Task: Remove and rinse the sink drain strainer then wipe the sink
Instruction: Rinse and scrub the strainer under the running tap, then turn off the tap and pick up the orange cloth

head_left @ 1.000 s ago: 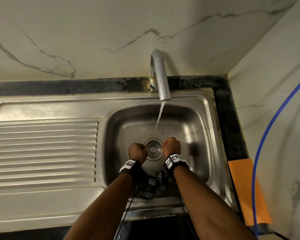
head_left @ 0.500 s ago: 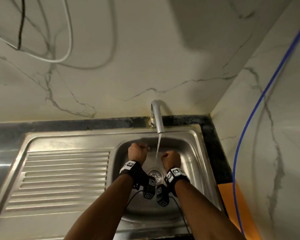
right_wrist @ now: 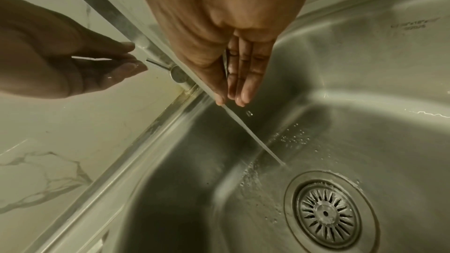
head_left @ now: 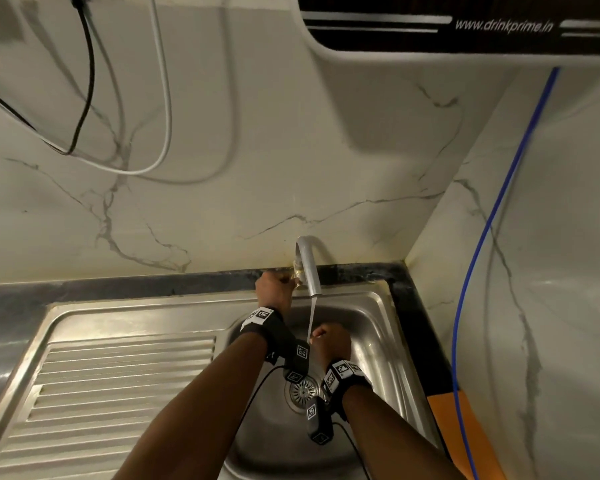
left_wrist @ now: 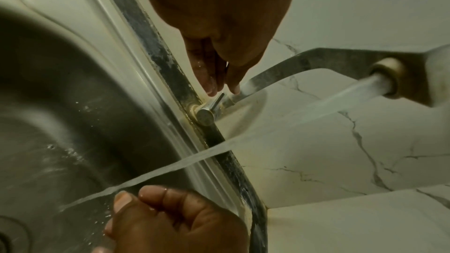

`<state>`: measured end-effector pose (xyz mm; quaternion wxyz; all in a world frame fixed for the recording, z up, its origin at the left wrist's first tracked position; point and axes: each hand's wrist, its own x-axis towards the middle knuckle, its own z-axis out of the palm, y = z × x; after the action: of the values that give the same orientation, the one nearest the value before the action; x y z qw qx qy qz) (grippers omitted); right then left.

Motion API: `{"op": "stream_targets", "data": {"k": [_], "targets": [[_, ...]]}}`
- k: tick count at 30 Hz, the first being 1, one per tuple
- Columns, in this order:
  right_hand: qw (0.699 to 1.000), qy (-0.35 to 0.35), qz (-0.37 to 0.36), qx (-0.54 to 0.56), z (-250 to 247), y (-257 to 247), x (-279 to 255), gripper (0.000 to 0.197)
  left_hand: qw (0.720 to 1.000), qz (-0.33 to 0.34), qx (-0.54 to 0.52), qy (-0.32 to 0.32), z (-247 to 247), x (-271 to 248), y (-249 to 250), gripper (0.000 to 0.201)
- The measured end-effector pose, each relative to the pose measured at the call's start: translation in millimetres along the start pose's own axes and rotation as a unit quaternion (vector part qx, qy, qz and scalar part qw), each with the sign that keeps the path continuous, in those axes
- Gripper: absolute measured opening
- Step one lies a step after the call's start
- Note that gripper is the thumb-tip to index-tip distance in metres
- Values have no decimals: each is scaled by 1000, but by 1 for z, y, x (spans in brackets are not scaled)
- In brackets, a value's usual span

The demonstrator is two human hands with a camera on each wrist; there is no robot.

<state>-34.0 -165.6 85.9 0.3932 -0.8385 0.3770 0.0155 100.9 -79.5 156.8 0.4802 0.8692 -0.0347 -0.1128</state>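
The round slotted strainer [head_left: 303, 391] [right_wrist: 325, 213] sits in the drain of the steel sink [head_left: 378, 341]. Water runs from the tap spout [head_left: 309, 271] [left_wrist: 340, 59] into the basin. My left hand [head_left: 278, 287] [left_wrist: 222, 88] [right_wrist: 135, 57] is up at the tap's base, with thumb and forefinger pinching the tip of the thin tap lever [left_wrist: 216, 101] [right_wrist: 158, 65]. My right hand [head_left: 328, 337] [right_wrist: 236, 95] [left_wrist: 136, 199] hangs in the basin with straight fingers together, and the stream runs past its fingertips. It holds nothing.
A ribbed drainboard [head_left: 118, 375] lies left of the basin. An orange cloth [head_left: 465, 427] rests on the black counter at the right, beside a blue hose [head_left: 482, 237]. A wall-mounted water purifier [head_left: 465, 26] and loose cables [head_left: 163, 98] hang above.
Both hands left the strainer. The left rose to the tap lever at the back rim and the right lifted into the stream. The head view tilted upward.
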Motion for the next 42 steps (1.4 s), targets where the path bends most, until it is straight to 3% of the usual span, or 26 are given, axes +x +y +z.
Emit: {"op": "stream_targets", "data": {"k": [9, 17, 30, 34, 39, 42], "targets": [[1000, -17, -9, 18, 10, -5, 7, 6, 999, -5, 43, -19, 6, 5, -3, 12], [1000, 10, -16, 15, 9, -6, 10, 12, 999, -8, 40, -20, 11, 13, -5, 10], [997, 34, -28, 56, 9, -2, 7, 12, 990, 68, 111, -56, 20, 21, -2, 16], [996, 35, -25, 72, 7, -2, 5, 13, 992, 61, 101, -54, 24, 26, -15, 14], [993, 66, -50, 79, 0, 7, -4, 20, 991, 40, 106, -68, 22, -3, -30, 18], [993, 98, -35, 62, -4, 20, -16, 21, 987, 33, 117, -108, 22, -30, -40, 12]]}}
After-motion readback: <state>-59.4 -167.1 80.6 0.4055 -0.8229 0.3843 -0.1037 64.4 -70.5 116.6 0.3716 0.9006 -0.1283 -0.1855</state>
